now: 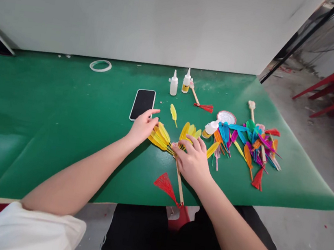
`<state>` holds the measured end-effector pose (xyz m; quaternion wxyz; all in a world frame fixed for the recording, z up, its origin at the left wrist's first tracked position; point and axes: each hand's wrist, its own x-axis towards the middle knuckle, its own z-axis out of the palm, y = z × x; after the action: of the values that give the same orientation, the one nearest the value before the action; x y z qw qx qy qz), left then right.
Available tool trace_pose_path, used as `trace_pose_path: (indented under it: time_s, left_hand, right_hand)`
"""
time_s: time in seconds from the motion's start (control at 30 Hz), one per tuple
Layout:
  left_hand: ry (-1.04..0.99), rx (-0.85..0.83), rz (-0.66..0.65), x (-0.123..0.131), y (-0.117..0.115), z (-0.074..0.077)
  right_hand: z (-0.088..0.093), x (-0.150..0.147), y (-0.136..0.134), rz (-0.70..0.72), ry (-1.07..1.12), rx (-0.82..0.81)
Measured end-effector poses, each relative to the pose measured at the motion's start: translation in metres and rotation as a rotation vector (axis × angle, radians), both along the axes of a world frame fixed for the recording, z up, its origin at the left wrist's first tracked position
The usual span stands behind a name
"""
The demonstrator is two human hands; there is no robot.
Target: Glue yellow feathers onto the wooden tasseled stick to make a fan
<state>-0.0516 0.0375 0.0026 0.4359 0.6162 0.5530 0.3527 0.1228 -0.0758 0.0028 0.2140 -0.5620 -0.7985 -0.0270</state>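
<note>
A yellow feather fan point(162, 134) lies before me, its feathers spread in two groups from the top of a thin wooden stick point(179, 181). From the stick's lower end, near the table edge, hangs a red tassel point(165, 185). My left hand point(143, 127) is at the tips of the left feathers, index finger and thumb apart. Curled over the quills at the stick's head, my right hand point(194, 158) grips the fan and partly hides the join. A loose yellow feather point(173, 114) lies just beyond, and another yellow feather point(212, 150) shows right of my right hand.
A phone point(143, 104) lies beyond my left hand. Two glue bottles point(174, 84) stand behind, beside a tasselled stick point(195, 94). Rightward are a tilted glue bottle point(210, 128), a round lid point(226, 117) and piled coloured feathers point(252, 140). A white ring point(100, 66) lies far left.
</note>
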Motion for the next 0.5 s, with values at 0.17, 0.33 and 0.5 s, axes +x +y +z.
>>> trace_pose_path:
  time_s: [0.17,0.33,0.5]
  left_hand:
    - [0.010,-0.016,-0.057,-0.0002,0.0007,0.0003]
    - [0.032,-0.007,-0.089,0.0000,-0.0001,0.0006]
    - [0.034,-0.008,-0.086,0.0009,-0.0005,0.0008]
  right_hand:
    - [0.0002,0.0003,0.0001,0.005,0.007,0.007]
    - [-0.0004,0.0013,-0.0011,0.033,0.025,0.015]
    - [-0.0019,0.0013,-0.0010,0.039,0.028,0.018]
